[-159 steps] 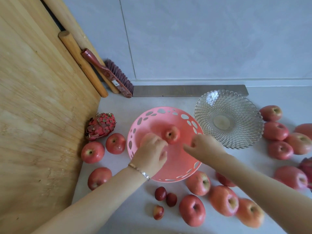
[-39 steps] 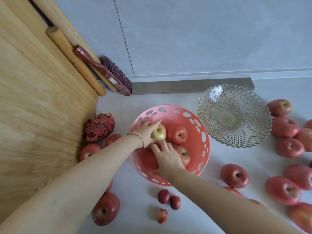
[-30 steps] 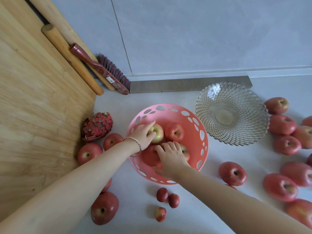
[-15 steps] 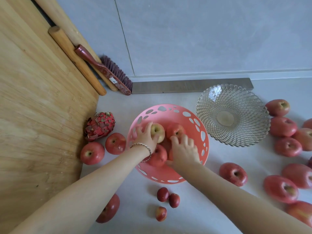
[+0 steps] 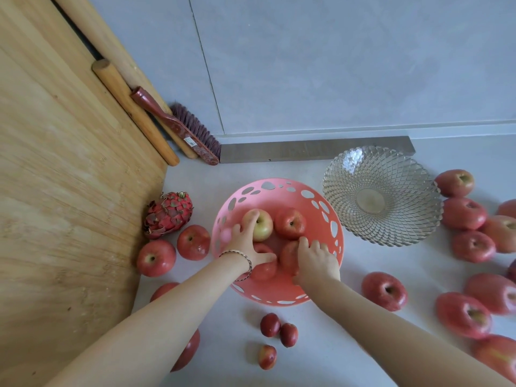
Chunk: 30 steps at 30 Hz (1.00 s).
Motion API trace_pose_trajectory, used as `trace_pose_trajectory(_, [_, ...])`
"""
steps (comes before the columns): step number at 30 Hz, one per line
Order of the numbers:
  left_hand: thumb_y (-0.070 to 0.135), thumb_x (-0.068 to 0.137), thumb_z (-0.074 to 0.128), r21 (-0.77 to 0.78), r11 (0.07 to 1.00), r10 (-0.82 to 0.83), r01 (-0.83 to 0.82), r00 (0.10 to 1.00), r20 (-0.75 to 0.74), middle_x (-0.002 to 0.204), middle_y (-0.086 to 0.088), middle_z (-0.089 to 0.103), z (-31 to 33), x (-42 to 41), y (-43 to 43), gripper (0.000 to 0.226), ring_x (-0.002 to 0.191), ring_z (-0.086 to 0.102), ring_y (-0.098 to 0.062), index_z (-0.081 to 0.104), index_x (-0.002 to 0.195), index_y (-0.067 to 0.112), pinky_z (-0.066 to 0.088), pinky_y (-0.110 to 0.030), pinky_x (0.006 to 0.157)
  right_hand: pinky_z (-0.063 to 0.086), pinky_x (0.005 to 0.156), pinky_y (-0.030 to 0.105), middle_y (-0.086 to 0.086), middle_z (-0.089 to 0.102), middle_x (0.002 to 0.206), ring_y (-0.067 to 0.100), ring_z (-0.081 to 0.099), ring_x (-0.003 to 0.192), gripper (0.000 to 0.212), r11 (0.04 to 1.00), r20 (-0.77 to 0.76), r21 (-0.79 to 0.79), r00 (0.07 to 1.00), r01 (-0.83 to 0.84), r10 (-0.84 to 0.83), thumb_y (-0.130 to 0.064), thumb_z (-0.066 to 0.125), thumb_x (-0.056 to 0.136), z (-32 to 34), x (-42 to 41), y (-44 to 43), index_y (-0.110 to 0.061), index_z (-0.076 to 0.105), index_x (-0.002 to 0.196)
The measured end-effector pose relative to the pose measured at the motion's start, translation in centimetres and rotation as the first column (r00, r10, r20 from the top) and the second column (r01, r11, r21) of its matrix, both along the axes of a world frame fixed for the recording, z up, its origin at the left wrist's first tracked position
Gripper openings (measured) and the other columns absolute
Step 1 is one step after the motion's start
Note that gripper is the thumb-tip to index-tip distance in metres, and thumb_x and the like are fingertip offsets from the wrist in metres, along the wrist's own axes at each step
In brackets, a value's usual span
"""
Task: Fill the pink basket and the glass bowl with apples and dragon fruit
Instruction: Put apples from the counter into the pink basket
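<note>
The pink basket (image 5: 279, 187) stands mid-floor with several apples in it: a yellow-green apple (image 5: 262, 226) and a red apple (image 5: 290, 223) at the back, two more red ones under my hands. My left hand (image 5: 241, 244) lies spread inside the basket, with a finger on the yellow-green apple and the thumb on the near-left apple (image 5: 264, 270). My right hand (image 5: 315, 261) curls over the near-right apple (image 5: 287, 256). To the right is the glass bowl (image 5: 405, 219), which holds nothing. A dragon fruit (image 5: 169, 213) lies left of the basket.
Two apples (image 5: 156, 258) lie by the dragon fruit, against a wooden board (image 5: 69, 191). Several loose apples (image 5: 384, 290) are scattered at the right. Three small red fruits (image 5: 270, 324) sit in front of the basket. A brush (image 5: 178, 129) and rolling pins (image 5: 134, 110) lean at the back left.
The basket has gone from one apple to several. In the last half second my right hand drew back onto the near-right apple, while my left hand stayed spread over the left apples.
</note>
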State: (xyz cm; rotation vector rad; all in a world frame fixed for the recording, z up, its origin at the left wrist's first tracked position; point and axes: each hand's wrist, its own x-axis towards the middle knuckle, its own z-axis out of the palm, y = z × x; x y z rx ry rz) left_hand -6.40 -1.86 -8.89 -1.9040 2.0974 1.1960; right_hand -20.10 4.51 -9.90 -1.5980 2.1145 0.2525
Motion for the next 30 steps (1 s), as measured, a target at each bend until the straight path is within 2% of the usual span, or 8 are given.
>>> trace_pose_trajectory(3, [0.043,0.074,0.068,-0.02,0.999,-0.027,0.029,0.994,0.105,0.141,-0.012,0.025,-0.1,-0.8,0.5,0.095,0.135,0.026,-0.029,0.004,0.144,0.037,0.028,-0.036,0.106,0.038,0.099,0.038,0.011,0.048,0.132,0.031,0.044,0.124,0.086,0.999,0.199,-0.019,0.979,0.046,-0.042,-0.032,0.072,0.075,1.0,-1.1,0.5,-0.011,0.022,0.141])
trace_pose_trajectory(8, [0.033,0.084,0.057,-0.236,0.963,-0.101,0.133,0.985,0.142,0.151,-0.014,0.006,0.7,-0.3,0.9,0.064,0.135,0.023,-0.034,0.027,0.139,0.02,0.029,-0.037,0.11,0.044,0.086,0.033,0.008,0.057,0.116,0.029,0.055,0.11,0.041,0.933,0.278,-0.28,0.949,0.226,-0.146,-0.033,0.061,0.081,4.8,-5.2,1.0,-0.016,0.055,0.118])
trace_pose_trajectory(12, [0.016,0.079,0.063,-0.353,0.931,-0.132,0.089,0.986,-0.102,0.141,-0.015,0.025,1.0,-1.1,2.1,0.044,0.134,0.028,-0.031,0.051,0.121,0.012,0.029,-0.044,0.111,0.043,0.089,0.035,0.011,0.046,0.126,0.031,0.05,0.117,0.059,0.946,-0.042,0.141,0.957,0.292,-0.289,-0.046,0.06,0.078,3.5,-10.0,4.1,-0.017,0.042,0.126])
trace_pose_trajectory(17, [0.006,0.079,0.062,-0.389,0.919,-0.15,0.069,0.971,-0.183,0.13,-0.014,0.039,1.8,-1.2,3.3,0.029,0.13,0.031,-0.024,0.061,0.109,0.007,0.023,-0.013,0.104,0.049,0.084,0.034,0.006,0.049,0.115,0.027,0.058,0.103,0.066,0.924,0.117,0.171,0.924,0.342,-0.364,-0.042,0.068,0.065,0.4,-10.1,6.5,-0.025,0.044,0.124])
trace_pose_trajectory(19, [0.008,0.079,0.063,-0.393,0.914,-0.192,0.101,0.961,-0.198,0.128,-0.009,0.043,2.3,-1.3,4.1,0.031,0.126,0.037,-0.019,0.061,0.11,0.009,0.017,-0.004,0.095,0.049,0.075,0.03,0.002,0.057,0.1,0.023,0.06,0.092,0.052,0.906,0.179,0.094,0.888,0.412,-0.423,-0.039,0.069,0.059,1.0,-10.3,6.7,-0.027,0.052,0.107])
trace_pose_trajectory(22, [0.021,0.071,0.065,-0.368,0.907,-0.321,0.202,0.899,-0.297,0.123,0.003,0.047,3.3,-1.8,5.4,0.049,0.118,0.046,-0.013,0.054,0.119,0.019,0.033,-0.02,0.104,0.045,0.062,0.027,-0.002,0.064,0.082,0.013,0.059,0.07,0.032,0.861,0.334,-0.027,0.817,0.507,-0.471,-0.038,0.072,0.059,3.4,-10.4,6.1,-0.028,0.049,0.079])
trace_pose_trajectory(25, [0.02,0.068,0.074,-0.32,0.871,-0.479,0.373,0.791,-0.381,0.132,0.014,0.032,4.7,-3.4,6.8,0.08,0.128,0.035,-0.006,0.029,0.134,0.035,0.029,-0.019,0.108,0.051,0.057,0.029,-0.003,0.064,0.071,0.013,0.061,0.052,0.032,0.896,0.533,-0.011,0.76,0.444,-0.371,-0.043,0.073,0.068,6.6,-9.0,5.4,-0.026,0.048,0.079])
trace_pose_trajectory(30, [0.035,0.058,0.076,-0.465,0.842,-0.47,0.274,0.797,-0.381,0.118,0.016,0.039,5.1,-5.6,8.0,0.084,0.115,0.037,0.004,0.03,0.128,0.043,0.031,-0.014,0.101,0.054,0.068,0.024,0.002,0.061,0.092,0.011,0.061,0.078,0.015,0.941,0.834,0.161,0.468,0.297,-0.291,-0.029,0.061,0.087,10.4,-6.1,5.1,-0.02,0.054,0.097])
